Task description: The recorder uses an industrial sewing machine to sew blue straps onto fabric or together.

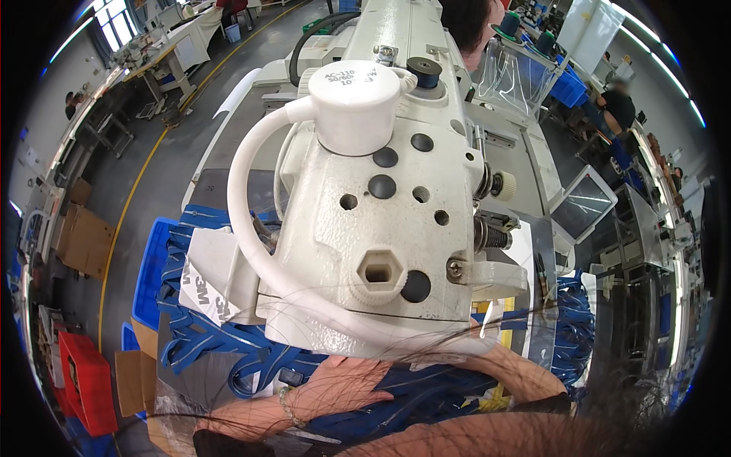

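Observation:
A white industrial sewing machine head (327, 228) fills the middle, with a white hose (244, 183) curving from a cylinder (354, 118) on top. My left hand (346, 381) reaches under its front edge, fingers stretched over blue zipper-like strips (434, 388); some fingertips are hidden. My right arm comes from the lower right; my right hand (487, 343) is mostly hidden behind the head and hose, so its grip is unclear. More blue strips (190, 335) lie tangled left of the machine and at its right (571, 327). Hair strands cross the lower view.
Blue bins (145, 282), cardboard (133, 381) and a red crate (84, 381) are at the left, near a yellow floor line (129, 213). A tablet-like screen (582, 202) stands right. A person (472, 30) is just beyond the machine; another person (617, 107) is farther right.

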